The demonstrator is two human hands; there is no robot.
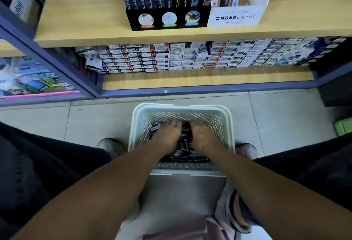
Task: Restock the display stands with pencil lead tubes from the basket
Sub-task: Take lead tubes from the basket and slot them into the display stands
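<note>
hands, my left (167, 135) and right (202, 135), dig among dark tubes (185, 144) in the basket (182, 109), grip unclear; clear stand (236, 17) reads "mono graph mg".

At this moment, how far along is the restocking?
Done: the black display stand on the shelf already holds blue- and orange-capped tubes. In hand: both hands, left and right, dig into the dark tubes in the white basket. Left: many tubes remain there; the clear MONO stand looks sparse.
</note>
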